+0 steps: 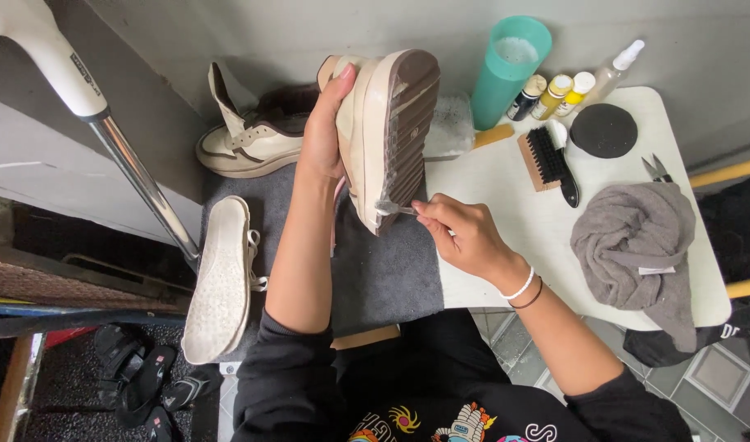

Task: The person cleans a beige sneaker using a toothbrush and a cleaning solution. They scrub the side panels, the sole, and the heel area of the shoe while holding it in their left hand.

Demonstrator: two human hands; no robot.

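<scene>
Head view: one frame, looking down on a white counter (506, 184) with a dark grey mat (383, 270) at its left end.
Left hand: the left hand (324, 131), centre top of the frame, has its grip closed round the upper of a cream sneaker (383, 131), thumb on the near side, sole turned toward the camera and toe up.
Right hand: the right hand (465, 233), centre of the frame, has its grip pressed together, pinching a small thin tool (398, 210) whose tip touches the lower edge of the brown ridged sole, where pale foam shows.
Work in hand: the sole edge looks to be under cleaning. In my judgement short strokes along the grooves, with the shoe held steady over the mat, suit it best.
Other shoes: a matching sneaker (252, 135) stands at upper left; another shoe (221, 278) lies sole-up at left centre, partly off the mat.
Containers: a teal cup (510, 69) stands at top centre, foam inside. To its right stand three small bottles (555, 94), one dark and two yellow, with pale caps, then a clear spray bottle (616, 69). Their labels are too small to make out.
Tools: a wooden brush (542, 160) with black bristles, a black round pad (604, 131) and small snips (655, 169) lie at upper right.
Cloth: a crumpled grey towel (637, 245) with a white tag lies at right.
</scene>
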